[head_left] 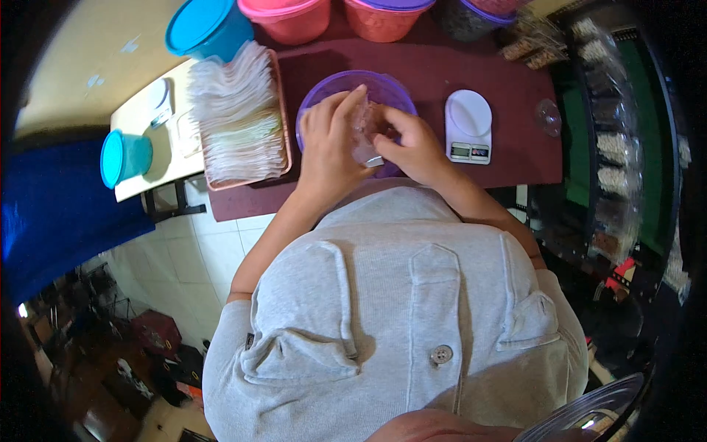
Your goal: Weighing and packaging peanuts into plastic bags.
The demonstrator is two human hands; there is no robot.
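Note:
A small clear plastic bag (360, 149) is held over a purple bowl (359, 76) on the dark red table. My left hand (328, 140) closes around the bag from its left side, fingers pointing away from me. From the right, my right hand (418, 151) bends its thumb and fingers in against the same bag. Something reddish-brown (375, 115) shows between the two hands; whether it lies in the bag or in my right fingers I cannot tell. Most of the bowl's inside is hidden behind my hands.
Left of the bowl, a copper-coloured tray (286, 136) holds a thick stack of clear bags (239, 118). A white kitchen scale (469, 125) stands to the right. Lidded tubs, blue (210, 29) and pink (287, 18), line the back. Packets (611, 147) hang at the far right.

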